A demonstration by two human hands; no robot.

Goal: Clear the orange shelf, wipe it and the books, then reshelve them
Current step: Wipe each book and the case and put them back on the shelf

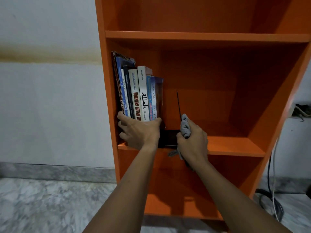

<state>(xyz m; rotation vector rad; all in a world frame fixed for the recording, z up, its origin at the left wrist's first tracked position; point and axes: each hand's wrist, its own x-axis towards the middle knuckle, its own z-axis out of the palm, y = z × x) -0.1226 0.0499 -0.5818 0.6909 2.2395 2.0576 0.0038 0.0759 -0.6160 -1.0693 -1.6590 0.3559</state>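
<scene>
An orange bookcase (235, 147) stands against the wall. Several books (139, 95) stand upright at the left end of its middle shelf. My left hand (139, 130) grips the lower part of this bundle, fingers on the left side and thumb on the right. A thin black bookend (178, 105) rises edge-on to the right of the books, its dark base (168, 137) flat on the shelf. My right hand (191, 138) is closed around a grey cloth (185, 126) and touches the bookend; I cannot tell if it also holds it.
The upper shelf (202, 37) and the compartment below hold nothing visible. Cables (272, 190) hang down at the right of the bookcase, near dark objects on a ledge (303, 110). A white wall and marble floor (50, 207) lie to the left.
</scene>
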